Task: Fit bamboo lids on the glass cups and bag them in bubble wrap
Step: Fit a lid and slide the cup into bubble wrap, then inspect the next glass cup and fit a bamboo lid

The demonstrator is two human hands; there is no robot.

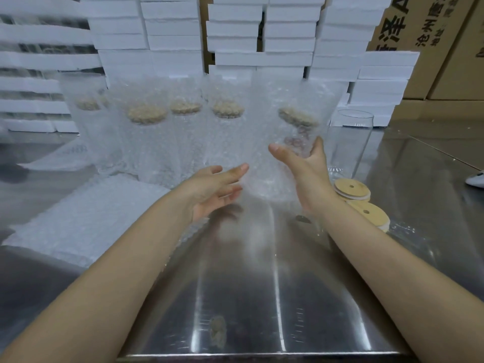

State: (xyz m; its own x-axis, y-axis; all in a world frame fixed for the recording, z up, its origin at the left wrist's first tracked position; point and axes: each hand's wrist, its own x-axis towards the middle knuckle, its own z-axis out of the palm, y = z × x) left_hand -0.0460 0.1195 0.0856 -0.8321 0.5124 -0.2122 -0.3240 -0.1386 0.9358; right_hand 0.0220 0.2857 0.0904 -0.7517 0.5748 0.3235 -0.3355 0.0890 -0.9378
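Head view. My right hand point(301, 166) lies at 1 o'clock from frame centre. Its grip is curled round the bagged cup point(285, 127), thumb in front and fingers showing dimly through the bubble wrap behind. The cup is held up off the tabletop point(248, 297) and tilted, with its bamboo lid point(297, 117) fitted. My left hand point(214, 191) lies at 12 o'clock, its grip spread with fingers straight and the tips at the bag's lower left edge; whether they touch it I cannot tell. A row of finished bagged cups point(146, 132) stands at 11 o'clock. At 2 o'clock stands a bare glass cup point(348, 142), with two loose lids point(352, 188) just in front of it. Flat bubble-wrap bags point(86, 218) lie stacked at 9 o'clock. White foam boxes point(172, 30) and cardboard cartons point(424, 35) fill the background.
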